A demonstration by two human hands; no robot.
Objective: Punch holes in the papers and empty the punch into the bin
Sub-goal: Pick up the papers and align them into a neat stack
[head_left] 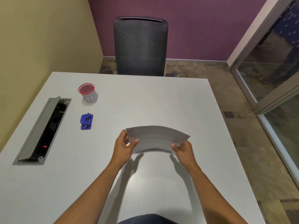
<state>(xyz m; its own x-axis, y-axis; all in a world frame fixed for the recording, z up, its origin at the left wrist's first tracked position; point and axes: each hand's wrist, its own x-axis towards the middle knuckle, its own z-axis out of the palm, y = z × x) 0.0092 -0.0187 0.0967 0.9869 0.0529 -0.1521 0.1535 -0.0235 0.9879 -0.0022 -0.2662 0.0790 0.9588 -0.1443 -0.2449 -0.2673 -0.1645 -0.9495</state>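
the left hand [124, 147] and the right hand [183, 150] each pinch one end of a bent stack of white papers [156, 138], held above the white table [145, 102]. the small blue plastic hole punch [86, 121] lies well apart at the left, near the red-rimmed cup marked bin [88, 92] and the open grey cable hatch [42, 130]. a black mesh chair [140, 46] stands behind the table.
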